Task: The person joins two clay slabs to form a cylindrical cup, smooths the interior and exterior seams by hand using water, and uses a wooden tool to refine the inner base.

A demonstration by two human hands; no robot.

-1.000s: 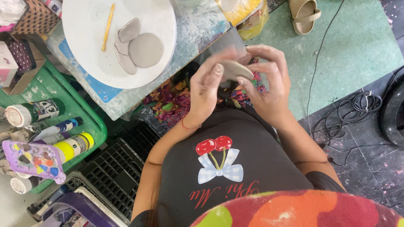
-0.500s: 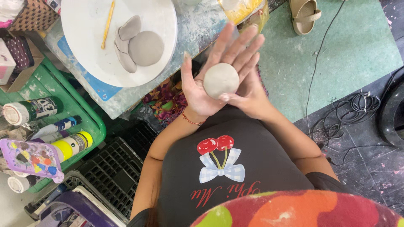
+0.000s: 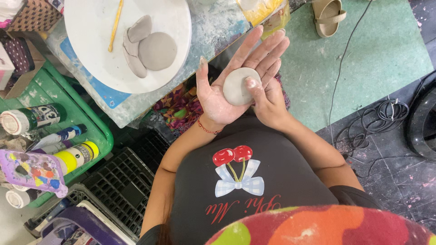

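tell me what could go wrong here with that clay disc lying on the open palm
The clay disc lies loose on the flat left hand, with only the right hand's thumb pressing its edge; a tilt could let it slide off to the floor. Pressing at one spot may also dent or thin that rim unevenly.

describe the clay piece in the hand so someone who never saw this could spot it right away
Start at the big white round board on the table at top left, then look right to the open left hand, palm up. The clay disc lies on that palm, with the right hand pressing its edge. Unlike the grey clay pieces lying on the board, it is paler and held in the hand.
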